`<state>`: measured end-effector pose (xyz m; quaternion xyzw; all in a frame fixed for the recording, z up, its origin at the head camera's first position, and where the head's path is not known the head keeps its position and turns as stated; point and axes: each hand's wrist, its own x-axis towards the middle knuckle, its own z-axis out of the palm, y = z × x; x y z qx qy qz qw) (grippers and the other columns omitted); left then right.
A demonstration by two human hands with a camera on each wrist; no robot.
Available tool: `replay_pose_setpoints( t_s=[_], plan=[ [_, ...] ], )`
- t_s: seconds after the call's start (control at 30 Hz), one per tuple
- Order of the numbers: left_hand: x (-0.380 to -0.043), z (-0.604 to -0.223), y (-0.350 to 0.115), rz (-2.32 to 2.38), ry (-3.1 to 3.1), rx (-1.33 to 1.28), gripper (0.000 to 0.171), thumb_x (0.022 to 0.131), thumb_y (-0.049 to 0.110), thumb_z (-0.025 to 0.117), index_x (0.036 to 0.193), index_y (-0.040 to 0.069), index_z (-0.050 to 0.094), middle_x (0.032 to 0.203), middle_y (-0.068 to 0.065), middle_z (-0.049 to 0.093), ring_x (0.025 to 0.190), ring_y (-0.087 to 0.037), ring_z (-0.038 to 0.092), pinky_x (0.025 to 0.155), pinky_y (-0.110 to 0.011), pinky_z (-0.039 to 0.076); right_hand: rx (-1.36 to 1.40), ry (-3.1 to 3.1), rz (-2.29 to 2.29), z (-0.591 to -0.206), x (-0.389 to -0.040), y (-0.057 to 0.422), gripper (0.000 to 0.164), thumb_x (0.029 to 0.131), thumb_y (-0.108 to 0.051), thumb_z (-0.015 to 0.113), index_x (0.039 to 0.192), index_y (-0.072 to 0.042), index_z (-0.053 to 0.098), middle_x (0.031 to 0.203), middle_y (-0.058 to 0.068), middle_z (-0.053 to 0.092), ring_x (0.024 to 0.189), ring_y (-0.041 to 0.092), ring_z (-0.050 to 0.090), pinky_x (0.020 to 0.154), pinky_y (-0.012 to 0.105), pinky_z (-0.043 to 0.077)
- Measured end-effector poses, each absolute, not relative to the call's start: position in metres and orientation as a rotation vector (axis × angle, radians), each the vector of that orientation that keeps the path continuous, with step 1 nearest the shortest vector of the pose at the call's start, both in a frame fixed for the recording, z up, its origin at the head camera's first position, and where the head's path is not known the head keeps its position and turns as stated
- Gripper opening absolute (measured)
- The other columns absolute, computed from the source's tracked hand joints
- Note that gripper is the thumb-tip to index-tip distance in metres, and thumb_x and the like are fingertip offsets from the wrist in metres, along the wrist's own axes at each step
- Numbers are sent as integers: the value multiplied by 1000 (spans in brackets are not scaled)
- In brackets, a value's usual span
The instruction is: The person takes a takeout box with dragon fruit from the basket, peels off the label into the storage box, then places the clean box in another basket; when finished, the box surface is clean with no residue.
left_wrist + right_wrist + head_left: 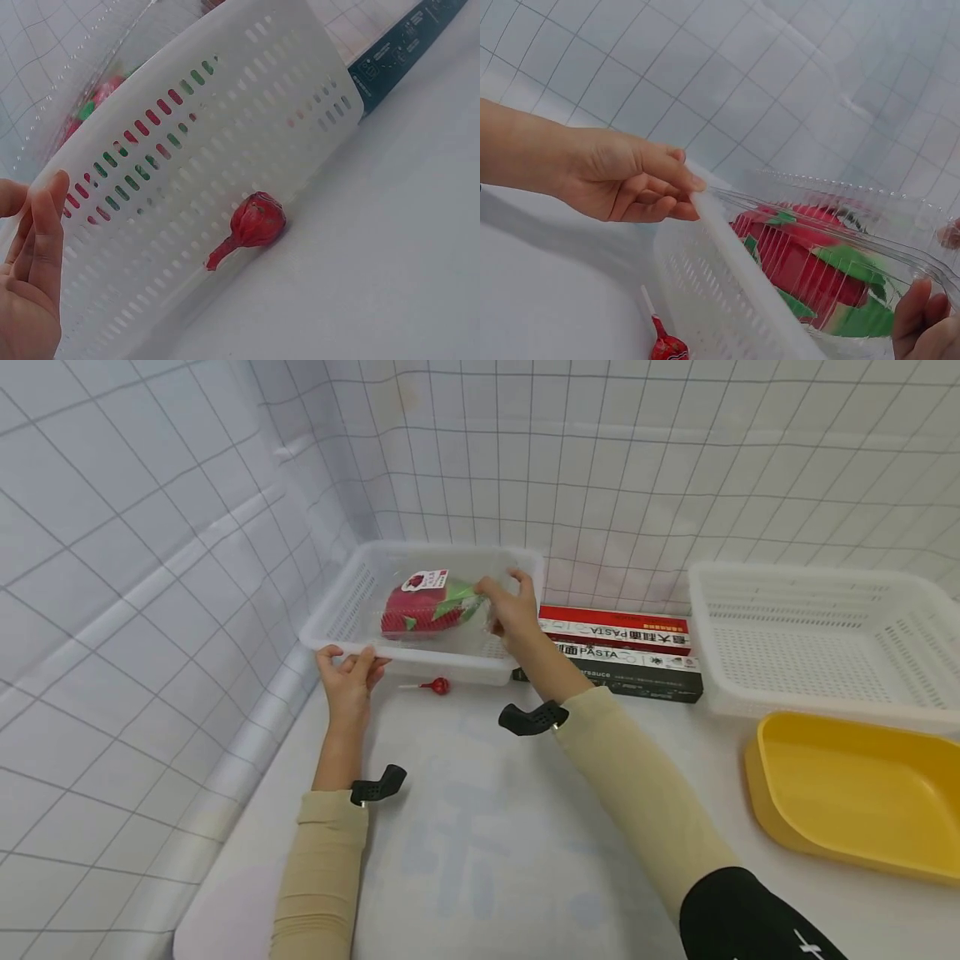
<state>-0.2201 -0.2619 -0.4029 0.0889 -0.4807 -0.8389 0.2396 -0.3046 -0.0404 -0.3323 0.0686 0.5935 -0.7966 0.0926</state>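
Observation:
A white slotted plastic basket (420, 660) stands at the back left of the table. My left hand (347, 681) pinches its front rim near the left corner, thumb and fingers over the edge in the right wrist view. Inside the basket lies a clear plastic clamshell box (810, 277) with a red and green fruit (420, 612) in it and a white label (424, 580) on top. My right hand (513, 610) grips the right end of this box between thumb and fingers. A red-wrapped lollipop (259, 219) lies on the table close in front of the basket.
Right of the basket lie a red and white pasta box (615, 631) and a dark sauce box (652, 681). Farther right stand another white basket (810, 652) and a yellow tray (772, 785). Gridded white sheeting (600, 468) rises behind and along the left.

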Motion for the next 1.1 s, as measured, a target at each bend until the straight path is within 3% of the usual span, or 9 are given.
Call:
replay_pose_setpoints(
  t_s=[0.13,0.23,0.43,0.77,1.1],
  plan=[
    [-221,-402,-262,-2295,-1328,243,43,93,-2,60,99,15,22,71,-5,61,62,-14,68,58,-18,54,188,1679,-2441,-323,-305,-31,69,84,-13,68,143,-25,35,59,-1,37,42,9,34,42,20,35],
    [-222,-403,-263,-2300,-1327,244,43,93,-2,61,99,15,21,70,-5,59,63,-14,69,58,-18,54,164,1625,-2492,-317,-305,-24,68,85,-11,67,144,-24,34,56,-3,36,42,8,33,41,19,33],
    [-223,-405,-264,-2319,-1306,243,44,92,-2,61,99,15,21,71,-5,59,63,-15,69,58,-17,54,69,1518,-2568,-309,-301,-10,70,85,-5,63,146,-18,31,57,-4,34,43,6,31,38,18,29],
    [-221,-405,-264,-2327,-1270,210,43,93,-4,59,98,15,22,70,-6,61,63,-16,69,57,-18,53,33,1406,-2616,-300,-293,14,56,89,0,57,138,-18,36,58,-5,36,41,6,29,36,16,27],
    [-222,-406,-264,-2343,-1251,200,41,93,-6,58,99,15,23,71,-8,63,64,-17,69,57,-19,54,78,1355,-2622,-293,-284,46,55,91,-2,54,140,-17,36,83,4,53,42,4,32,35,13,31]
  ],
)
